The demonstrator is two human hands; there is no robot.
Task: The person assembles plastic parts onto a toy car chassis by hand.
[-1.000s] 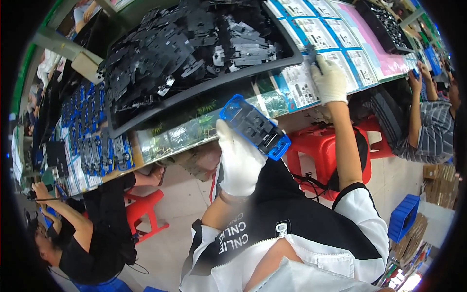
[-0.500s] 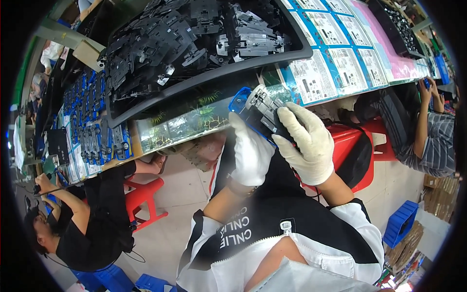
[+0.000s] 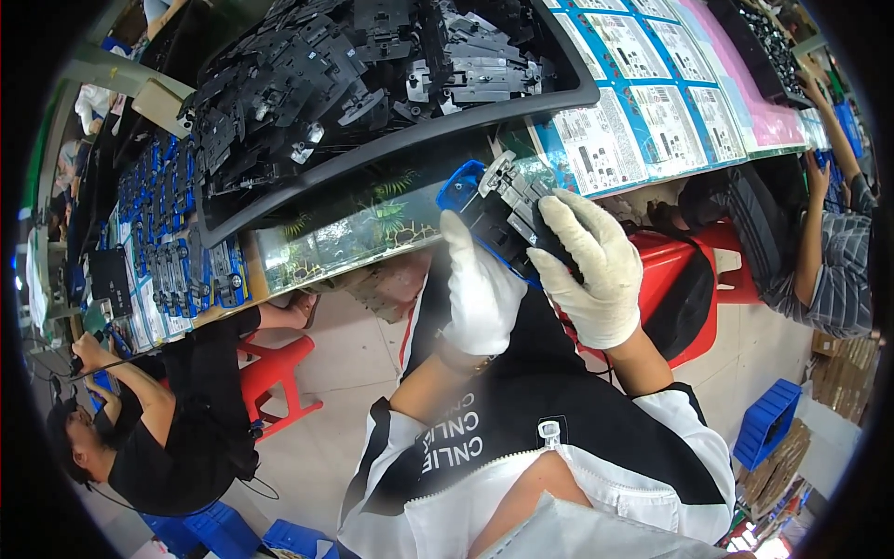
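Note:
My left hand, in a white glove, grips a blue toy car body, thumb along its near side and the other fingers mostly hidden beneath. The body lies tilted with its dark hollow side up. My right hand, also in a white glove, holds a black and grey chassis plate between thumb and fingers. The plate sits over the right part of the body, partly overlapping it. Whether the two parts are seated together I cannot tell. Both hands are just off the near edge of the table.
Beyond my hands stands a large black tray heaped with chassis parts. Rows of blue car pieces lie left of it. Printed card sheets cover the table at right. Co-workers sit on both sides; a red stool is at left.
The chassis plate has shifted slightly up and right relative to the blue body, and my right hand has moved a little right with it. My left hand has barely moved.

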